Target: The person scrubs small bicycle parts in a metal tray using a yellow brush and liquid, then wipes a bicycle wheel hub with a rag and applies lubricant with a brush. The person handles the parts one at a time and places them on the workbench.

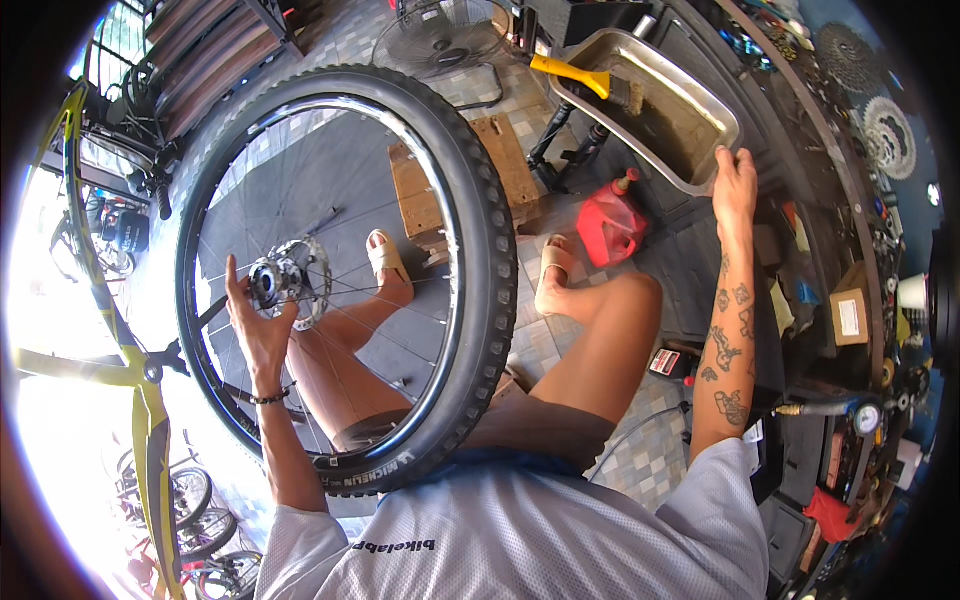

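Note:
A bicycle wheel (pixel 478 290) with a knobby black tyre stands tilted over my lap and left leg. My left hand (pixel 258 335) is at its hub (pixel 270 285), thumb and index finger spread on either side; the other fingers are partly hidden. Behind the hub shows a silver brake disc (pixel 318 275). On the right, my right hand (pixel 735 185) grips the near corner of a rectangular metal tray (pixel 645 165). Dark residue or liquid covers the tray's bottom. Across its left rim lies a paintbrush (pixel 585 76) with a yellow handle, bristles inside the tray.
A red plastic jug (pixel 612 225) stands on the floor below the tray. Left of it is a wooden block stool (pixel 490 165), with a floor fan (pixel 445 45) beyond. A yellow bicycle frame (pixel 150 430) rises at left. Tools and sprockets (pixel 890 135) crowd the right side.

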Available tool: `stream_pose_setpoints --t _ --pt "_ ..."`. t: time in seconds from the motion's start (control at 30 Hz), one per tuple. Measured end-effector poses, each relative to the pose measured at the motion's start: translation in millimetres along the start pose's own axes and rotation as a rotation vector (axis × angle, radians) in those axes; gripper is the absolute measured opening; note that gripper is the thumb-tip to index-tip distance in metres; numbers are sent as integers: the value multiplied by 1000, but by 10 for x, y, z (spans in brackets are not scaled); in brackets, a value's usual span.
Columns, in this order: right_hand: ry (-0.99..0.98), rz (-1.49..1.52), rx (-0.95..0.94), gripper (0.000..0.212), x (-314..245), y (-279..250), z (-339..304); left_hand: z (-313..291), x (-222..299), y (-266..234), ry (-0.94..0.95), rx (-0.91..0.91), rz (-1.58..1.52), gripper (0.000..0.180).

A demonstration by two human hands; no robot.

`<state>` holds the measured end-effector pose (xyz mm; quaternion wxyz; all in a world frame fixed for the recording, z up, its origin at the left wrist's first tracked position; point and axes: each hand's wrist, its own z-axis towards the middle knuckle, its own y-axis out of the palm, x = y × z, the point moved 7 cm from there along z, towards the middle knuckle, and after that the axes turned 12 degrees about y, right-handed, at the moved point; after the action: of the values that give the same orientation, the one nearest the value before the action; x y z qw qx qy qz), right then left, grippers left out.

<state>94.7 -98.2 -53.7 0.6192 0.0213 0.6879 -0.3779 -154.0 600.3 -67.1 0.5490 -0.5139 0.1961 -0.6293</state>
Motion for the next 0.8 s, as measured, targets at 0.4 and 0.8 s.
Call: stream_pose_setpoints --t 0.4,0.8 --pt "-130 -86 -245 44 913 2352 -513 19 56 -312 -61 66 -64 111" --pt "152 -31 -617 45 1298 3484 -1201 382 785 321 42 47 2 119"
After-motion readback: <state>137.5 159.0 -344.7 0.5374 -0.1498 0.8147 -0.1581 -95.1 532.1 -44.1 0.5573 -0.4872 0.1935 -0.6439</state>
